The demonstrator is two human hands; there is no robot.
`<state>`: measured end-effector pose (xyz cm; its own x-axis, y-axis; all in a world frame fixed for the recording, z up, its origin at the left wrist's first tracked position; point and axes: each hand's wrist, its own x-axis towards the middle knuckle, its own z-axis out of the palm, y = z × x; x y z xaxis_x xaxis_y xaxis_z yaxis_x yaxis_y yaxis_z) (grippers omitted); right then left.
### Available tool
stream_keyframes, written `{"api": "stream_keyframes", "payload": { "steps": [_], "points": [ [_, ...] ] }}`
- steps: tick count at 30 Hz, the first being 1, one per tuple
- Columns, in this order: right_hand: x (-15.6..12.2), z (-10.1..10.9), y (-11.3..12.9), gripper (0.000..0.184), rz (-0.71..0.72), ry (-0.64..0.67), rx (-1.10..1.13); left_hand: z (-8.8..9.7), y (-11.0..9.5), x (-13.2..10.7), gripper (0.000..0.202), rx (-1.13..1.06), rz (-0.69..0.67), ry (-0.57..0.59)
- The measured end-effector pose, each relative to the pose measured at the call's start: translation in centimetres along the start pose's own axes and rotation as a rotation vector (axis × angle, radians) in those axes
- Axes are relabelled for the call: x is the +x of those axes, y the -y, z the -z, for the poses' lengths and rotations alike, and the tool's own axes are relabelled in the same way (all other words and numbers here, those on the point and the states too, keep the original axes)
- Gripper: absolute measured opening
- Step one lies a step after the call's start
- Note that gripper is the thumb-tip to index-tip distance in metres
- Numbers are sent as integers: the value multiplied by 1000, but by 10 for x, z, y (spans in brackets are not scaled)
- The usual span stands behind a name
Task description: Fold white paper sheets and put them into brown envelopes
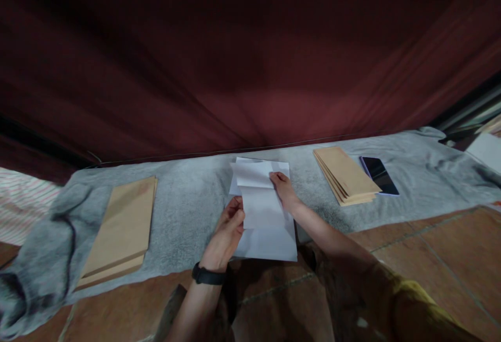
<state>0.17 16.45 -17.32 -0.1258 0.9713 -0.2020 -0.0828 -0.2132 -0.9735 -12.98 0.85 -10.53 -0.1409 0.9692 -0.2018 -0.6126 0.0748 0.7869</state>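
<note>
A folded white sheet of paper [261, 201] lies on top of a stack of white sheets [270, 243] on a grey cloth [188, 201]. My left hand [229, 230], with a black band on the wrist, pinches the sheet's left edge with closed fingers. My right hand [284, 189] presses on the fold at the sheet's upper right, fingers curled down onto the paper.
A stack of brown envelopes [123, 230] lies on the cloth at the left, another stack [344, 175] at the right. A dark phone [379, 175] lies beside the right stack. A dark red curtain [250, 60] hangs behind. Tiled floor [430, 248] is in front.
</note>
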Motion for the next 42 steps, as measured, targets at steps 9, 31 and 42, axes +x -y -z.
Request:
{"api": "stream_keyframes", "payload": {
  "steps": [9,31,42],
  "points": [
    [1,0,4,32,-105,-30,105,3,3,-2,42,138,-117,115],
    [-6,-3,9,38,-51,6,71,6,6,-4,31,58,-1,125],
    [-3,0,6,36,-68,53,29,-1,12,-1,31,108,10,104]
  ]
}}
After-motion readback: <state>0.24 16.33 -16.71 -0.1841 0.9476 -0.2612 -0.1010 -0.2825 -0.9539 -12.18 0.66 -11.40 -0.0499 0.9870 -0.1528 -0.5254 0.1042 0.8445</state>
